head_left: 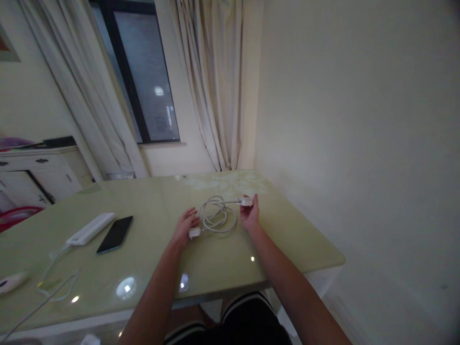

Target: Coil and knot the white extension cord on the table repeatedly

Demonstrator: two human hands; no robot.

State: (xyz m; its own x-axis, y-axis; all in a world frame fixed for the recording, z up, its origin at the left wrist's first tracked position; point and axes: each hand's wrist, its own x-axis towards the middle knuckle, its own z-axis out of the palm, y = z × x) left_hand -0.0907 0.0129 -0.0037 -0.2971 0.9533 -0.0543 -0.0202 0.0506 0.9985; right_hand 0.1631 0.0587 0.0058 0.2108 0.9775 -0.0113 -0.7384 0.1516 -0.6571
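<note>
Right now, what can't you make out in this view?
All in the head view:
Underside of the rectangular white plastic block: hidden against the right hand.
Whether the left hand grips the small white plastic plug: too small, blurred.
Rounded white device: cut off by the left edge.

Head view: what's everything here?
Looped cable: 1, white, between hands
Cable ends: 2, white, at hands
Long block: 1, white, left
Phone: 1, black, beside block
Cord: 1, white, lower left
Oval: 1, white, left edge
Rim: 1, red, left edge
Table: 1, pale green, centre
Window: 1, dark, behind table
Curtains: 2, cream, flanking window
Cabinet: 1, white, far left
Shorts: 1, black, bottom
Left hand: 1, bare, by end
Right hand: 1, bare, holding end
</note>
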